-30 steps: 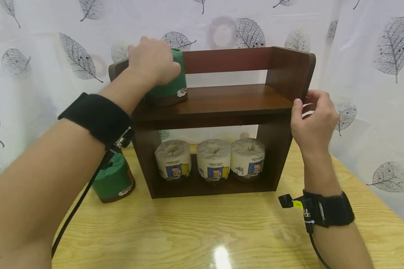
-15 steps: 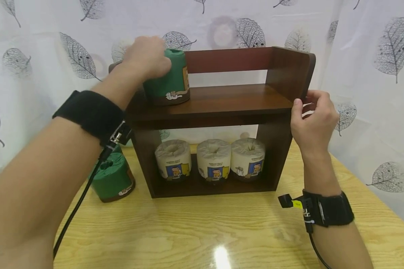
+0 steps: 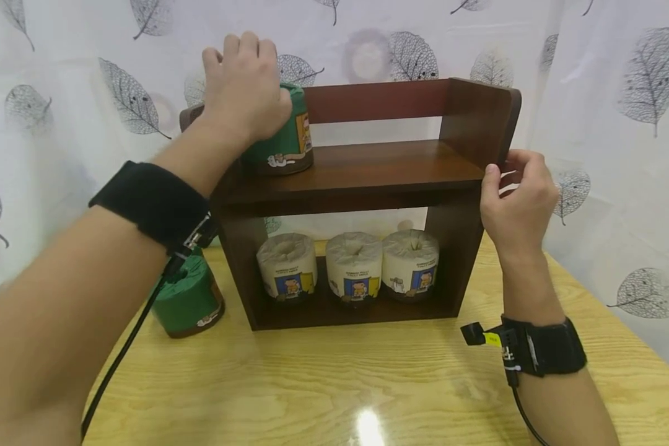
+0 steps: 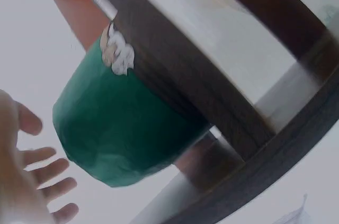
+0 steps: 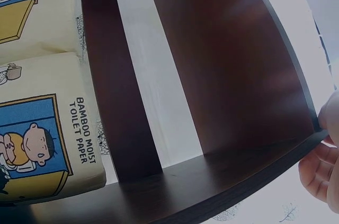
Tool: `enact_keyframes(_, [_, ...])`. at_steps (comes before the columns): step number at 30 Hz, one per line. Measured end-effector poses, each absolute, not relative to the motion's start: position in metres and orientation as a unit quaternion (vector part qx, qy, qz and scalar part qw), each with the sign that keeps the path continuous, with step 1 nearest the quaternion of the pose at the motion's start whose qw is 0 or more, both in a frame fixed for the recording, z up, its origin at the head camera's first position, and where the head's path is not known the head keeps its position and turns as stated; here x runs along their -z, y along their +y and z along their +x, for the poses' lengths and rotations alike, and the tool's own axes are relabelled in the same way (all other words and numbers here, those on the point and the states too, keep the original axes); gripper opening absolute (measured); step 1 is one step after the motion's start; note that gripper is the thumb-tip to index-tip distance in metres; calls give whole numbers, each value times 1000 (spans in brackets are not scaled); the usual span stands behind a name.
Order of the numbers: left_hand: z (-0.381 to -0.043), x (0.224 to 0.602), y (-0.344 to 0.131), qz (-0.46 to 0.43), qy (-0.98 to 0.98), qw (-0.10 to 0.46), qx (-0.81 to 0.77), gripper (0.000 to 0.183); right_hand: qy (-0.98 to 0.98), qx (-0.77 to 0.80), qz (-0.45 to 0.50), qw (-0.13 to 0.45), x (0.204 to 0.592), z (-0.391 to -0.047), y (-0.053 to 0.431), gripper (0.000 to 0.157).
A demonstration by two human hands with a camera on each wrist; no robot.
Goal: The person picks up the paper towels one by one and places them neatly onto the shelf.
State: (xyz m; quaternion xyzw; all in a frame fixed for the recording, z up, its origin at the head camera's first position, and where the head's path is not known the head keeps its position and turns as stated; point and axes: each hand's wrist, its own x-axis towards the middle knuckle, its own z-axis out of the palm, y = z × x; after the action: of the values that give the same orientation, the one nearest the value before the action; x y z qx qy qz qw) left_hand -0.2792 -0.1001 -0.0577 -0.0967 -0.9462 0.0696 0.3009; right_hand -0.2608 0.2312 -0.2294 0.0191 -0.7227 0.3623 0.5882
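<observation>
Pinching the rack (image 3: 390, 162) at its right side with the thumb and fingers of our right hand (image 3: 520, 199), presumably so it cannot shift, we have our left hand (image 3: 245, 93), fingers spread, just beside the green roll (image 3: 285, 141), which stands upright at the rack's upper left.

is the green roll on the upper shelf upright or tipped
Upright: the green roll stands on the upper shelf, brown band at the bottom, green top up.
</observation>
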Motion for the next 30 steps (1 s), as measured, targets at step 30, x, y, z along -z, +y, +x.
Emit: enact_keyframes(30, [-283, 63, -72, -88, -966, 188, -153, 45, -723, -364, 20, 587, 229, -262, 233, 29])
